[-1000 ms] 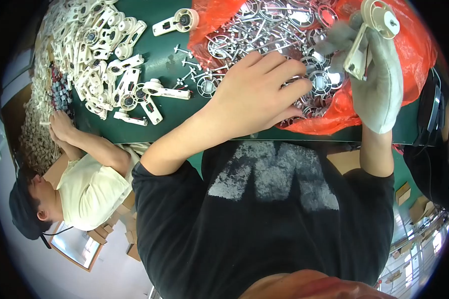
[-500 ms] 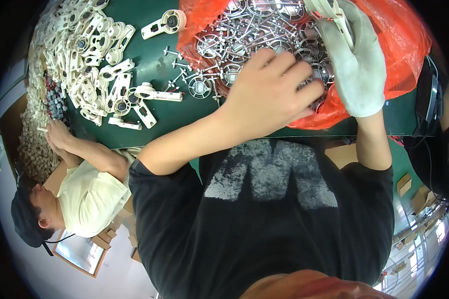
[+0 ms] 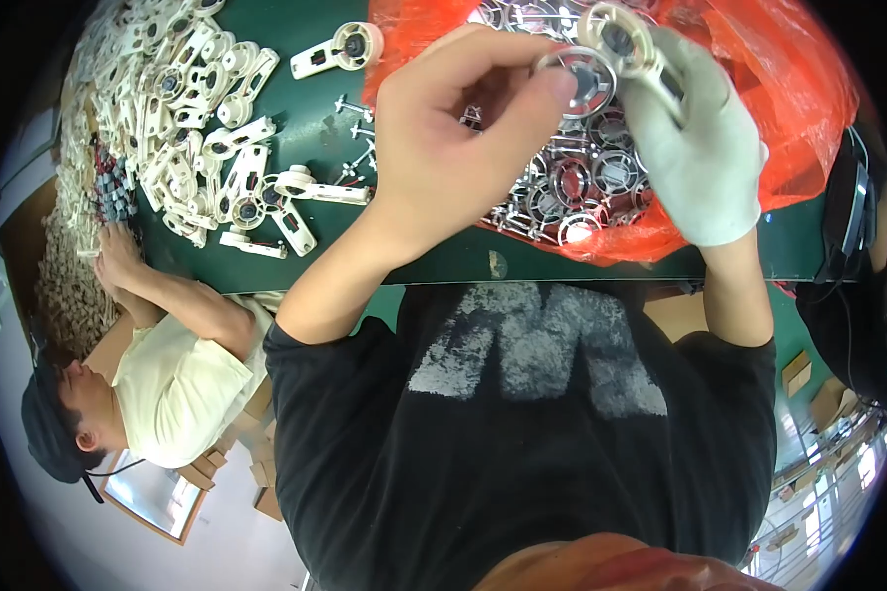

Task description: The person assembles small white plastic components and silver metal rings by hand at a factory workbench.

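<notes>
The head view showed a flat green table [image 3: 303, 113]. On it a crinkly red plastic bag [image 3: 808, 138] lay open, likely so fingers could reach the round silver parts [image 3: 569, 181] inside. A heap of long cream plastic parts [image 3: 172, 84] sat apart on the left, perhaps to keep kinds unmixed. The right hand [image 3: 700, 158], in a pale glove, gripped a cream plastic piece [image 3: 650, 71] by its handle; its round head poked past the fingertips, probably to stay uncovered. Just beside it, over the bag, the bare left hand [image 3: 453, 128] pinched a shiny silver ring [image 3: 591, 84] between thumb and finger.
</notes>
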`<action>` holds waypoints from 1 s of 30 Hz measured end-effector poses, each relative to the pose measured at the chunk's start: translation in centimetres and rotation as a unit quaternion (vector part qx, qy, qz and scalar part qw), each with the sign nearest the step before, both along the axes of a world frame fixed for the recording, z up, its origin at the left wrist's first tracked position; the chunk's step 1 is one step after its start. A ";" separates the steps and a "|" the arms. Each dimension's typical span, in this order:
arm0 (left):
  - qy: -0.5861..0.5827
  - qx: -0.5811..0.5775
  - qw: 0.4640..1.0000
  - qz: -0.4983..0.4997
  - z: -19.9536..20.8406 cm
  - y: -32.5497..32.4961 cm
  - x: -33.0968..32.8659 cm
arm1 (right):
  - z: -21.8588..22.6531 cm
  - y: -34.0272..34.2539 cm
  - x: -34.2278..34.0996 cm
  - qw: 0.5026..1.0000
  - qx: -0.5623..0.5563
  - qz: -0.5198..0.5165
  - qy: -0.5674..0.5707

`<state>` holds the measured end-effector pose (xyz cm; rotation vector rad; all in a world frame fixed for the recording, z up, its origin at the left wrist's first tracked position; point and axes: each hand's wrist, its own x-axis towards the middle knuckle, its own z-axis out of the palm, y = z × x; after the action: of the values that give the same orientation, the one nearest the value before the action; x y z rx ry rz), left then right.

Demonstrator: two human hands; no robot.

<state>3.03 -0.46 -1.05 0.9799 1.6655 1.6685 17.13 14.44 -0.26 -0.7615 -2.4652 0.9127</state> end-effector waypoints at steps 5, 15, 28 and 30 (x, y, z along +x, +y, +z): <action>-0.064 0.002 0.997 0.050 -0.8 0.1 0.2 | -0.4 -1.0 -0.1 0.996 0.071 0.054 -0.003; 0.251 -0.042 0.965 0.057 -1.5 -0.3 -0.4 | 1.6 -1.1 -0.4 0.981 -0.077 0.074 -0.162; 0.316 0.035 0.945 -0.075 -0.3 -0.5 -2.3 | 0.4 -0.6 0.0 0.979 0.118 0.160 -0.047; 0.344 0.073 0.929 -0.116 0.2 -0.3 -2.9 | 0.2 -0.7 0.1 0.984 0.102 0.144 -0.031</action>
<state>0.10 -0.75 -0.81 1.9208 1.7474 1.3778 17.23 13.70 -0.04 -0.3747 -2.7187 0.7240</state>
